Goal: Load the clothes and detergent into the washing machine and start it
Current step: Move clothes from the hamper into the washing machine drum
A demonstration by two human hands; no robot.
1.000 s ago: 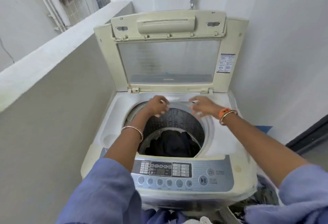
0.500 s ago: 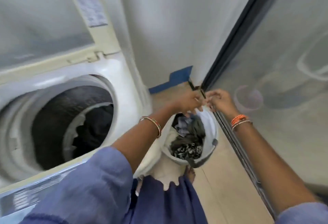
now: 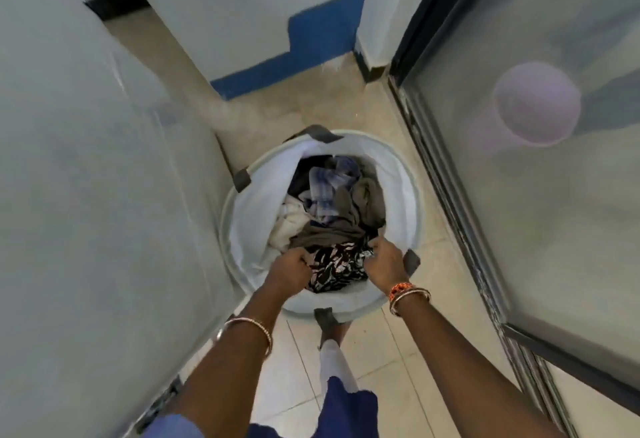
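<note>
A black-and-white patterned garment (image 3: 337,266) is being gripped by both closed hands, left hand (image 3: 289,273) and right hand (image 3: 384,264), inside the laundry basket (image 3: 249,215).

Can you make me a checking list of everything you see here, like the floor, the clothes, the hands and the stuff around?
Surface: pale tiled floor, basket standing on it.
Job's things: white laundry basket holding mixed clothes; black-and-white patterned garment on top, nearest the person; washing machine side at left.
Clutter: nothing seen.
Grippers: left hand and right hand both closed on the patterned garment's edges.
Cables: nothing seen.
Surroundings: frosted glass door at right, blue wall strip behind.
</note>
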